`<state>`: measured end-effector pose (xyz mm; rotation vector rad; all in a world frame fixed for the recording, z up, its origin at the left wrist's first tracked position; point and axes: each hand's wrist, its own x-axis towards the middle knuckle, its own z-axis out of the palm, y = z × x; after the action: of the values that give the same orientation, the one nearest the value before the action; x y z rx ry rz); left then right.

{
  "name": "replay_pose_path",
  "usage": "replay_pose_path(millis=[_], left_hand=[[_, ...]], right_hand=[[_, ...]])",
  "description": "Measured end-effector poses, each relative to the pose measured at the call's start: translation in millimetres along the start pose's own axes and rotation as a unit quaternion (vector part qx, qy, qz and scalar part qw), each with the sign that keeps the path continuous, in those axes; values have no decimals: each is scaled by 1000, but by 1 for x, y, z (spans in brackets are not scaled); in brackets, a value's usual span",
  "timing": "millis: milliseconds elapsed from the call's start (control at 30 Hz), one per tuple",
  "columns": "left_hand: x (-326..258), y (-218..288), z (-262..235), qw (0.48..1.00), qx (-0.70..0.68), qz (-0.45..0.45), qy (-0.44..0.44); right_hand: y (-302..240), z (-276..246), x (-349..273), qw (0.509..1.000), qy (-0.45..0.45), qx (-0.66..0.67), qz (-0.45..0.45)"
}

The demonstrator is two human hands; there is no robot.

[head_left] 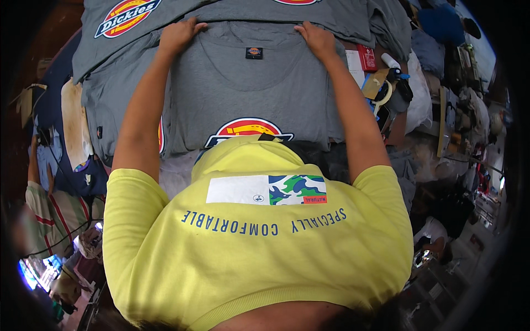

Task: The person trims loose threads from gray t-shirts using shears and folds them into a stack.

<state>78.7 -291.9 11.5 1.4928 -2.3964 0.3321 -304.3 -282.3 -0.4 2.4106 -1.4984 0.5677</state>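
Note:
A grey T-shirt (248, 77) lies spread in front of me, its wide neckline toward the far side. A small black label (254, 53) shows inside the neck, and part of a red, yellow and blue print (248, 129) shows near my body. At the shirt's far left shoulder, my left hand (178, 36) is closed on the cloth. My right hand (318, 41) grips the far right shoulder, with the thumb pointing inward. Both arms are stretched out, and the fingertips are partly hidden by the fabric.
More grey printed shirts (221, 14) lie beyond and to the left. A red box (366, 57), a tape roll (383, 92) and small items sit at the right. A person in a striped shirt (58, 218) is at the left; another person (433, 234) is at the lower right.

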Motion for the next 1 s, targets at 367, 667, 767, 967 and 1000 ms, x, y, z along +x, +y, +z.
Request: replay_pose_path(millis=[367, 667, 767, 967, 1000], left_hand=[[-13, 7, 20, 997, 22, -78, 11], [-34, -20, -27, 930, -286, -113, -203], [-44, -12, -63, 909, -371, -133, -137], [-85, 25, -194, 929, -356, -93, 39], [-95, 39, -226, 936, -336, -93, 51]], right_hand=[[-1, 7, 0, 999, 15, -26, -30], [16, -28, 2, 906, -217, 331, 149], [10, -66, -4, 877, -230, 404, 122], [-23, -195, -33, 888, -119, 423, 139], [-27, -219, -42, 884, -120, 422, 162]])
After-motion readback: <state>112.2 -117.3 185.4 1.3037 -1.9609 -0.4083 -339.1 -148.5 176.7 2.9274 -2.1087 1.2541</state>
